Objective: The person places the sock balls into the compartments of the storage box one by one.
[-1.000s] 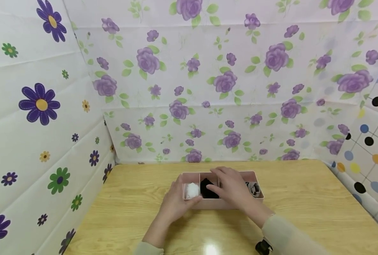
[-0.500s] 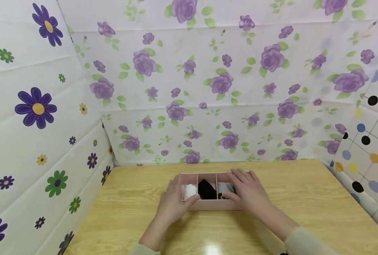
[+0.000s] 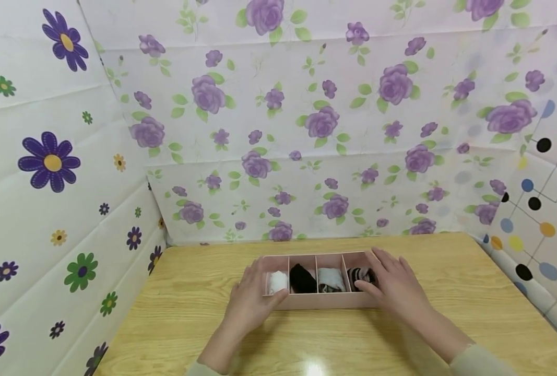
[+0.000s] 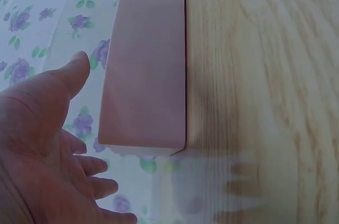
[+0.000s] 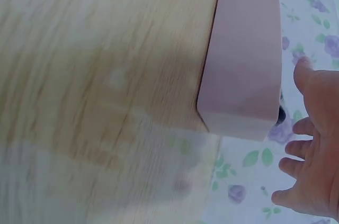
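A long pink divided box stands on the table with several compartments in a row. From left to right they hold a white bundle, a black one, a grey one and a striped one; all look like folded socks. My left hand is at the box's left end, fingers extended, thumb by the front corner. At the right end is my right hand, its thumb over the striped bundle. Both wrist views show relaxed, spread fingers beside the box ends; firm contact is unclear.
The wooden table extends around the box on all sides. Behind it rises a wall covering with purple roses. Patterned sheets also close off the left side and the right side.
My right hand has moved rightward along the box, from above the black bundle to the right end, uncovering the grey and striped bundles. My left hand has stayed at the left end.
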A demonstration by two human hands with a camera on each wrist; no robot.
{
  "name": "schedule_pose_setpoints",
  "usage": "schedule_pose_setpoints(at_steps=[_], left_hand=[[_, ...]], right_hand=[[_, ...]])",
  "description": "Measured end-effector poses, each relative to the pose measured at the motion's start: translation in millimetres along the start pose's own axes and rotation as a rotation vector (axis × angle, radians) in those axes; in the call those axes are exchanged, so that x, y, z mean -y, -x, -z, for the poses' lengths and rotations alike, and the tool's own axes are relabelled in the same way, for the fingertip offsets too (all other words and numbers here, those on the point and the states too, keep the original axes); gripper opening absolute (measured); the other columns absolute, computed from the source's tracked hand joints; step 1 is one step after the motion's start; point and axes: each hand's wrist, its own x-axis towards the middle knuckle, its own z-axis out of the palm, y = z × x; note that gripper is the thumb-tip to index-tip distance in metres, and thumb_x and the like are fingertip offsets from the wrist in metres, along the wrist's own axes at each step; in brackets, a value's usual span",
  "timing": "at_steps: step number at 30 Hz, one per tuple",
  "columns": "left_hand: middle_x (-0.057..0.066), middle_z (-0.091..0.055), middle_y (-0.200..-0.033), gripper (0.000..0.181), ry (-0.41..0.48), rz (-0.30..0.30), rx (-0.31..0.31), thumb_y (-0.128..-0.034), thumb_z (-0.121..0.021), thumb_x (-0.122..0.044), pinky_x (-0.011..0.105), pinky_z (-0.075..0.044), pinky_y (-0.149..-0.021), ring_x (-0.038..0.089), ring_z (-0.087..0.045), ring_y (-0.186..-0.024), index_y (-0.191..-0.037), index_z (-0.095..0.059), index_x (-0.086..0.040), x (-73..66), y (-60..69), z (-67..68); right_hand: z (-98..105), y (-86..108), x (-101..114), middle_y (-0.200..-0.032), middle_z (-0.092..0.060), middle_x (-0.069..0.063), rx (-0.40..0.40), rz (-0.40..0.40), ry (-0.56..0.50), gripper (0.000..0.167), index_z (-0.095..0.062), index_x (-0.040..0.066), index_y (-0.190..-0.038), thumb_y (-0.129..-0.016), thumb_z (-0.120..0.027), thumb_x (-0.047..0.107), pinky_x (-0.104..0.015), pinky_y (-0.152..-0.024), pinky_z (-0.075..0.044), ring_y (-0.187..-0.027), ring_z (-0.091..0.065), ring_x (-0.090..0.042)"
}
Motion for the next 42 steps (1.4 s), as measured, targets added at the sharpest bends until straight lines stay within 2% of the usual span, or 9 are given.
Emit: schedule_pose_setpoints(at_steps=[6, 11, 20, 28, 32, 39, 42], left_hand=[[0.020, -0.028, -0.179, 0.107, 0.016, 0.024, 0.017, -0.1017, -0.073, -0.062, 0.084, -0.022, -0.121, 0.047, -0.028, -0.163, -0.176, -0.021, -0.006, 2.2, 2.0, -0.5], [0.021, -0.030, -0.178, 0.108, 0.025, 0.031, 0.022, -0.1017, -0.073, -0.062, 0.084, -0.020, -0.121, 0.050, -0.029, -0.162, -0.177, -0.019, -0.006, 1.7, 4.2, -2.6], [0.019, -0.030, -0.178, 0.107, 0.047, 0.022, 0.035, -0.1032, -0.072, -0.061, 0.085, -0.019, -0.121, 0.050, -0.030, -0.161, -0.177, -0.018, -0.005, 1.8, 9.7, -4.8], [0.023, -0.039, -0.173, 0.106, 0.062, 0.004, 0.016, -0.1022, -0.076, -0.057, 0.086, -0.020, -0.120, 0.049, -0.036, -0.158, -0.176, -0.021, -0.004, 1.4, 7.3, -6.1], [0.024, -0.042, -0.171, 0.107, 0.071, 0.001, 0.018, -0.1017, -0.075, -0.060, 0.085, -0.020, -0.121, 0.049, -0.038, -0.158, -0.176, -0.020, -0.005, 0.7, 5.5, -6.0], [0.025, -0.047, -0.167, 0.105, 0.074, -0.023, 0.001, -0.1013, -0.078, -0.056, 0.084, -0.024, -0.120, 0.045, -0.048, -0.152, -0.175, -0.024, -0.005, -0.5, 1.5, -6.3], [0.024, -0.046, -0.169, 0.105, 0.074, -0.014, 0.008, -0.1014, -0.076, -0.058, 0.085, -0.023, -0.120, 0.045, -0.046, -0.154, -0.176, -0.023, -0.006, -0.7, 2.1, -6.4]], right_hand=[[2, 6.5, -6, -0.164, -0.049, -0.029, 0.008, -0.002, 0.040, 0.084, -0.048, -0.001, -0.165, -0.105, -0.073, 0.053, -0.079, -0.121, -0.029, -0.151, -0.047, -0.049], [1, 13.6, -9, -0.163, -0.050, -0.030, 0.018, -0.027, 0.028, 0.084, -0.047, -0.001, -0.165, -0.105, -0.073, 0.052, -0.079, -0.121, -0.029, -0.147, -0.050, -0.052], [-10, 23.7, -13, -0.158, -0.056, -0.027, 0.029, -0.018, 0.011, 0.081, -0.051, 0.000, -0.163, -0.106, -0.071, 0.054, -0.080, -0.120, -0.030, -0.144, -0.055, -0.049], [-10, 27.9, -12, -0.155, -0.060, -0.026, 0.039, -0.004, -0.008, 0.074, -0.055, 0.001, -0.160, -0.108, -0.070, 0.051, -0.079, -0.120, -0.031, -0.142, -0.058, -0.047], [-8, 29.3, -13, -0.154, -0.061, -0.026, 0.043, 0.004, -0.024, 0.070, -0.059, 0.004, -0.159, -0.107, -0.071, 0.049, -0.079, -0.120, -0.031, -0.140, -0.059, -0.046], [-6, 30.0, -14, -0.153, -0.062, -0.026, 0.028, 0.031, -0.026, 0.066, -0.061, 0.007, -0.158, -0.106, -0.074, 0.046, -0.079, -0.118, -0.033, -0.139, -0.061, -0.046], [-6, 30.3, -14, -0.153, -0.061, -0.026, 0.032, 0.037, -0.037, 0.061, -0.066, 0.009, -0.154, -0.106, -0.074, 0.046, -0.079, -0.118, -0.033, -0.139, -0.060, -0.046]])
